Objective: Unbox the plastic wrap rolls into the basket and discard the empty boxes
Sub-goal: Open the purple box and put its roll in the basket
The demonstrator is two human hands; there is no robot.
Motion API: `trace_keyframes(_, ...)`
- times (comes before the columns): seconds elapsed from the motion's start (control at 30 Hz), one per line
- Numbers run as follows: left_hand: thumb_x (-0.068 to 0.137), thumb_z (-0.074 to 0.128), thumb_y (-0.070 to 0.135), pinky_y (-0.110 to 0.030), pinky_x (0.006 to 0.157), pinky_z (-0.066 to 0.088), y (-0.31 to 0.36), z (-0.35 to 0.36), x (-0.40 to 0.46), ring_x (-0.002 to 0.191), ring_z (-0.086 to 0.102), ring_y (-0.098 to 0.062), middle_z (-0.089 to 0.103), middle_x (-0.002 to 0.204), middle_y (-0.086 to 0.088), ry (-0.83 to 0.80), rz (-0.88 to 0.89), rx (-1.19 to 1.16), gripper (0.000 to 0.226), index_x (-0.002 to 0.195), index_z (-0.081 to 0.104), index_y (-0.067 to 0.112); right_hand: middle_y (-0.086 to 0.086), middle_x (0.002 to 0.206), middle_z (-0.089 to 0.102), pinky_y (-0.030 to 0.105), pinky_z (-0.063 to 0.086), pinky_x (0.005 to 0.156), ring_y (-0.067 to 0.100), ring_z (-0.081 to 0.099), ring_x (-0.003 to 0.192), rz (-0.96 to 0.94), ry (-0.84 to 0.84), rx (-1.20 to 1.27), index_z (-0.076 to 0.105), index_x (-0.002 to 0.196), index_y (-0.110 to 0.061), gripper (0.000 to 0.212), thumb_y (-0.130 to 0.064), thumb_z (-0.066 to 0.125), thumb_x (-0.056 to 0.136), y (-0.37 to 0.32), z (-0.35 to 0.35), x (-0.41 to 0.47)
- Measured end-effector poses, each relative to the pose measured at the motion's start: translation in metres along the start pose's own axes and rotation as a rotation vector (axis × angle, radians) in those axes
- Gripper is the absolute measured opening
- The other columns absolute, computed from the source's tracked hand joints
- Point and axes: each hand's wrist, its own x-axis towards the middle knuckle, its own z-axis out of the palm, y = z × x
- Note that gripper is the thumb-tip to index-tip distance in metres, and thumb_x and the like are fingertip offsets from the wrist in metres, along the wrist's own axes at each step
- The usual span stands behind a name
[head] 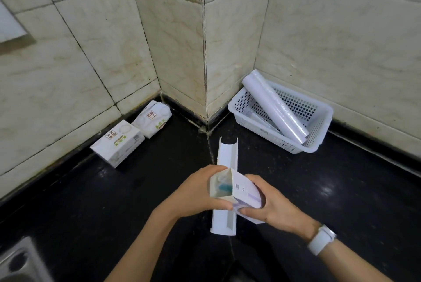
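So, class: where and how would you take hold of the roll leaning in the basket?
Grip the plastic wrap roll at its raised upper end, coming from above left. That end juts over the white basket rim, while the lower end is wedged inside.

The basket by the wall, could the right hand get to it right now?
Probably not yet: the right hand and left hand both grip an open box. The dark counter towards the basket looks clear.

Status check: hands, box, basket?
Left hand and right hand both grip open box. One roll in basket. Flat insert beneath, nothing blocking.
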Motion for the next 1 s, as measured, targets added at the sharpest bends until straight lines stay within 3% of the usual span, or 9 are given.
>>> trace_keyframes(0.1,0.057,0.072,0.051,-0.030,0.082,0.053,0.001,0.004,-0.002,0.096,0.056,0.001,0.056,0.108,0.022,0.139,-0.019,0.089,0.059,0.104,0.038,0.053,-0.024,0.131,0.037,0.023,0.037,0.103,-0.006,0.036,0.124,-0.023,0.006,0.077,0.027,0.120,-0.061,0.068,-0.027,0.069,0.077,0.000,-0.004,-0.002)
trace_keyframes(0.2,0.060,0.065,0.058,-0.024,0.072,0.045,-0.002,0.007,-0.002,0.088,0.052,-0.004,0.056,0.103,0.017,0.285,0.048,0.408,0.058,0.107,0.034,0.044,-0.023,0.132,0.039,0.025,0.035,0.103,0.000,0.042,0.123,-0.139,0.146,0.012,0.033,0.122,-0.059,0.058,-0.026,0.061,0.084,-0.006,-0.017,-0.002)
trace_keyframes(0.27,0.065,0.064,0.058,-0.022,0.078,0.036,-0.003,0.009,0.001,0.097,0.050,-0.007,0.056,0.111,0.015,0.348,0.135,0.550,0.059,0.115,0.038,0.039,-0.022,0.124,0.044,0.019,0.038,0.099,0.003,0.047,0.117,-0.236,0.222,-0.068,0.046,0.115,-0.054,0.041,-0.030,0.057,0.084,-0.015,-0.023,0.000)
trace_keyframes(0.37,0.069,0.060,0.057,-0.026,0.087,0.031,-0.001,0.019,0.011,0.108,0.050,-0.009,0.057,0.116,0.013,0.385,0.248,0.632,0.059,0.121,0.045,0.032,-0.022,0.114,0.044,0.014,0.039,0.095,-0.001,0.047,0.111,-0.257,0.193,-0.238,0.056,0.106,-0.049,0.027,-0.035,0.058,0.083,-0.025,-0.026,0.005)
trace_keyframes(0.5,0.066,0.063,0.057,-0.027,0.094,0.021,0.010,0.044,0.031,0.111,0.046,-0.007,0.055,0.120,0.013,0.321,0.203,0.509,0.071,0.127,0.036,0.031,-0.009,0.106,0.041,0.026,0.044,0.089,0.010,0.053,0.096,-0.055,0.174,-0.438,0.057,0.117,-0.028,0.036,-0.032,0.062,0.082,-0.017,-0.033,0.003)
trace_keyframes(0.73,0.061,0.072,0.053,-0.031,0.105,0.019,0.021,0.088,0.066,0.117,0.045,-0.011,0.055,0.125,0.007,0.136,0.165,0.434,0.092,0.135,0.023,0.030,-0.002,0.104,0.043,0.034,0.047,0.082,0.019,0.054,0.090,0.261,-0.034,-0.646,0.057,0.116,-0.031,0.039,-0.037,0.062,0.078,0.002,-0.066,-0.008)
trace_keyframes(0.83,0.058,0.075,0.051,-0.025,0.105,0.020,0.016,0.094,0.075,0.113,0.041,-0.004,0.053,0.127,0.014,0.135,0.106,0.299,0.092,0.133,0.025,0.031,0.003,0.103,0.044,0.034,0.045,0.077,0.020,0.052,0.085,0.257,-0.037,-0.639,0.060,0.108,-0.034,0.030,-0.036,0.060,0.078,0.005,-0.068,-0.002)
trace_keyframes(0.93,0.054,0.074,0.053,-0.023,0.097,0.024,0.011,0.090,0.079,0.089,0.021,0.010,0.048,0.112,0.022,0.162,0.048,0.211,0.089,0.128,0.027,0.035,0.002,0.102,0.042,0.035,0.043,0.076,0.019,0.048,0.084,0.213,-0.023,-0.656,0.056,0.109,-0.037,0.028,-0.033,0.053,0.081,0.009,-0.069,0.005)
trace_keyframes(1.0,0.051,0.072,0.055,-0.025,0.094,0.025,0.009,0.087,0.081,0.087,0.019,0.009,0.040,0.105,0.023,0.158,0.010,0.199,0.083,0.121,0.032,0.038,0.001,0.102,0.041,0.033,0.043,0.073,0.017,0.046,0.083,0.190,-0.021,-0.661,0.055,0.112,-0.038,0.030,-0.031,0.050,0.084,0.010,-0.071,0.009)
